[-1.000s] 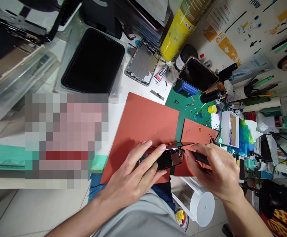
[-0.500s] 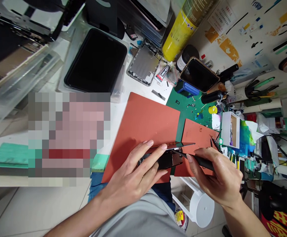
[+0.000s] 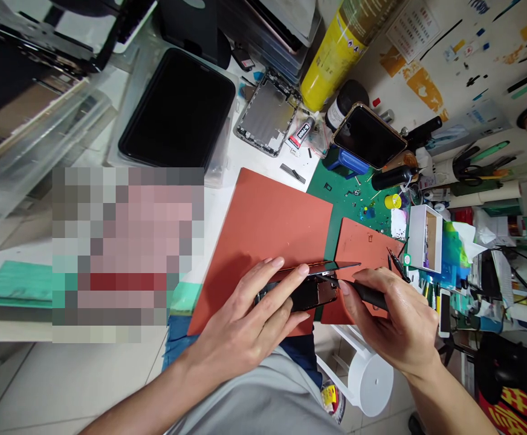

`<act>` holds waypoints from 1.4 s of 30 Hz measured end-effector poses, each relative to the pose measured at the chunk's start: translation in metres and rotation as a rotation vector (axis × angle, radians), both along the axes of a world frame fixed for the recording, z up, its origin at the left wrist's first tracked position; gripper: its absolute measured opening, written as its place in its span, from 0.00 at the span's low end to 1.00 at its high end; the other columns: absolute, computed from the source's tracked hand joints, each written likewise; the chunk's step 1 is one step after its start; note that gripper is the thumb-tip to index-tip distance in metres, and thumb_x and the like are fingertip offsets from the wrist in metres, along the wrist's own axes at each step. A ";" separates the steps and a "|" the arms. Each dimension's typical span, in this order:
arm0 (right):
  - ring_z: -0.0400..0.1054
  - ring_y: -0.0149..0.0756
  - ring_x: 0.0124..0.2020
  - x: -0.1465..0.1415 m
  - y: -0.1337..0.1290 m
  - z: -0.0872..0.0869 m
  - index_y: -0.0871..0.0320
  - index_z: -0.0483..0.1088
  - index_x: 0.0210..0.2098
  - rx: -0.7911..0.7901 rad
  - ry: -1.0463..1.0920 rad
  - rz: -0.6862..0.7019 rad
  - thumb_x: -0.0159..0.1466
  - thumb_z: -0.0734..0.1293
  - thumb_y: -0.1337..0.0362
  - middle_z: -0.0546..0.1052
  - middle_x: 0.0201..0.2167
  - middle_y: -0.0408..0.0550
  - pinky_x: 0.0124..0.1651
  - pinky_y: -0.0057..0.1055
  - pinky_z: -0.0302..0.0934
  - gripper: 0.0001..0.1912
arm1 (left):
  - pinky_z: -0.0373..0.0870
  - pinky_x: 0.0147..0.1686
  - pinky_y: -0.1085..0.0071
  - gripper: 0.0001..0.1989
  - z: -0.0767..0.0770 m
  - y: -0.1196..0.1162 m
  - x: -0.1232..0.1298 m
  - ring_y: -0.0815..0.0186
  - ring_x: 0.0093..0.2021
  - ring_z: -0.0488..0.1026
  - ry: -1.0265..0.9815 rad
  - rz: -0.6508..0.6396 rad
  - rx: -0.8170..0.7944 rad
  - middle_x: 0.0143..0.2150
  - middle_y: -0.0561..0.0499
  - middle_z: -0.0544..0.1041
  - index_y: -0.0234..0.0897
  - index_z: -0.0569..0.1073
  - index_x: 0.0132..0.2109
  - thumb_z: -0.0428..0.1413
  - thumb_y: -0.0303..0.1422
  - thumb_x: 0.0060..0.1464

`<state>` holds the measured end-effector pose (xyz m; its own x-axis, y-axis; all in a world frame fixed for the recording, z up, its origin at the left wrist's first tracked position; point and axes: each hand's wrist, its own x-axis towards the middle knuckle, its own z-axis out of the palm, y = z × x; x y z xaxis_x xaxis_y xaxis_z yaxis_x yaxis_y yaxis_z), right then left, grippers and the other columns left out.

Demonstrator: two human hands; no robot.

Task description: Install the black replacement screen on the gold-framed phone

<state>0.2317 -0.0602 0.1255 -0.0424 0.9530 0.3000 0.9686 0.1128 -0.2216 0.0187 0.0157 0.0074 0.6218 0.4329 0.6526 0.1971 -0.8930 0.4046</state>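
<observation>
An opened phone [image 3: 311, 296] lies near the front edge of a red-brown mat [image 3: 272, 217], its dark inside showing. Along its far side the screen panel [image 3: 336, 266] stands tilted up. My left hand [image 3: 254, 317] holds the phone, fingers spread over its left part and resting against the panel. My right hand [image 3: 397, 311] grips a black pen-like tool [image 3: 370, 296]; its thin tip reaches between the panel and the phone body. What the tip touches is too small to make out.
Behind the mat are a large dark tablet [image 3: 177, 112], a metal phone frame [image 3: 270, 115], a glue tube [image 3: 300, 132] and a yellow spray can [image 3: 331, 60]. A propped phone [image 3: 369, 136] and white box [image 3: 425, 238] stand right. A white stool [image 3: 371, 383] is below.
My right hand and the black tool have moved slightly left, toward the phone. My left hand keeps its place on the phone.
</observation>
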 end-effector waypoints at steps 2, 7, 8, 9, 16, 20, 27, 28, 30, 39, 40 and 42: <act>0.77 0.35 0.27 0.000 0.000 0.000 0.56 0.71 0.49 0.003 -0.004 0.000 0.72 0.72 0.74 0.82 0.31 0.44 0.28 0.32 0.70 0.11 | 0.73 0.73 0.47 0.10 0.000 0.000 0.000 0.42 0.74 0.67 0.003 -0.001 -0.003 0.69 0.34 0.77 0.29 0.82 0.45 0.71 0.32 0.61; 0.74 0.33 0.25 -0.001 0.001 0.002 0.55 0.70 0.49 -0.008 -0.013 0.012 0.72 0.71 0.74 0.81 0.29 0.41 0.28 0.32 0.68 0.10 | 0.72 0.73 0.47 0.12 0.002 0.000 -0.001 0.42 0.74 0.67 0.010 0.002 -0.005 0.70 0.34 0.76 0.30 0.82 0.45 0.72 0.32 0.59; 0.73 0.33 0.25 -0.001 0.001 0.003 0.56 0.70 0.50 -0.016 -0.015 0.021 0.72 0.71 0.74 0.81 0.29 0.42 0.28 0.32 0.68 0.10 | 0.72 0.73 0.47 0.12 0.002 0.000 -0.001 0.42 0.74 0.67 0.012 0.001 -0.005 0.70 0.34 0.76 0.29 0.82 0.45 0.72 0.32 0.59; 0.72 0.33 0.25 -0.001 0.000 0.003 0.56 0.70 0.50 -0.025 -0.017 0.033 0.72 0.71 0.74 0.81 0.30 0.43 0.29 0.33 0.68 0.11 | 0.72 0.73 0.47 0.12 0.002 0.000 -0.001 0.42 0.74 0.67 0.011 0.001 -0.005 0.70 0.34 0.76 0.29 0.82 0.45 0.72 0.32 0.59; 0.69 0.37 0.32 -0.003 -0.001 0.010 0.60 0.70 0.53 -0.132 -0.004 0.097 0.71 0.70 0.76 0.79 0.35 0.49 0.34 0.35 0.66 0.13 | 0.72 0.74 0.47 0.08 0.002 0.001 0.000 0.43 0.76 0.65 0.007 0.004 -0.022 0.70 0.37 0.76 0.31 0.82 0.45 0.69 0.32 0.63; 0.66 0.35 0.28 -0.005 0.002 0.011 0.61 0.71 0.51 -0.112 -0.051 0.103 0.71 0.71 0.76 0.78 0.31 0.47 0.31 0.35 0.62 0.11 | 0.69 0.75 0.47 0.09 0.001 0.001 0.000 0.42 0.75 0.65 0.011 -0.001 -0.020 0.69 0.35 0.77 0.29 0.81 0.44 0.69 0.32 0.63; 0.66 0.35 0.26 -0.007 0.007 0.011 0.62 0.71 0.50 -0.090 -0.104 0.096 0.73 0.71 0.73 0.79 0.30 0.47 0.30 0.36 0.62 0.08 | 0.70 0.75 0.48 0.07 0.003 0.000 -0.001 0.43 0.74 0.66 0.032 0.008 -0.020 0.69 0.36 0.77 0.30 0.81 0.43 0.67 0.32 0.65; 0.66 0.36 0.27 -0.007 0.008 0.012 0.63 0.71 0.50 -0.101 -0.094 0.096 0.73 0.71 0.73 0.79 0.31 0.48 0.31 0.36 0.62 0.08 | 0.70 0.75 0.48 0.07 0.004 0.000 -0.001 0.43 0.74 0.66 0.039 0.008 -0.021 0.69 0.36 0.77 0.30 0.81 0.43 0.67 0.32 0.65; 0.66 0.36 0.28 -0.008 0.009 0.012 0.63 0.71 0.50 -0.118 -0.070 0.108 0.72 0.69 0.75 0.78 0.31 0.48 0.31 0.36 0.62 0.08 | 0.70 0.75 0.48 0.07 0.004 0.001 -0.002 0.42 0.75 0.66 0.039 0.001 -0.016 0.69 0.36 0.77 0.30 0.81 0.42 0.65 0.32 0.67; 0.67 0.35 0.27 -0.007 0.009 0.010 0.63 0.72 0.49 -0.087 -0.087 0.110 0.73 0.71 0.73 0.79 0.30 0.47 0.31 0.36 0.62 0.07 | 0.69 0.75 0.47 0.08 0.004 0.001 -0.001 0.42 0.75 0.66 0.030 -0.009 -0.022 0.70 0.34 0.76 0.28 0.81 0.41 0.65 0.31 0.67; 0.67 0.35 0.27 -0.007 0.009 0.009 0.62 0.71 0.49 -0.088 -0.081 0.112 0.72 0.71 0.74 0.79 0.31 0.47 0.31 0.36 0.62 0.07 | 0.69 0.76 0.47 0.08 0.004 0.001 -0.001 0.42 0.75 0.66 0.028 -0.010 -0.023 0.70 0.34 0.76 0.28 0.81 0.41 0.65 0.31 0.67; 0.67 0.34 0.27 -0.007 0.010 0.008 0.61 0.71 0.49 -0.080 -0.077 0.114 0.73 0.70 0.75 0.79 0.31 0.47 0.31 0.35 0.62 0.08 | 0.68 0.76 0.48 0.08 0.003 0.001 0.000 0.42 0.74 0.66 0.019 -0.010 -0.022 0.70 0.35 0.76 0.27 0.81 0.42 0.66 0.31 0.66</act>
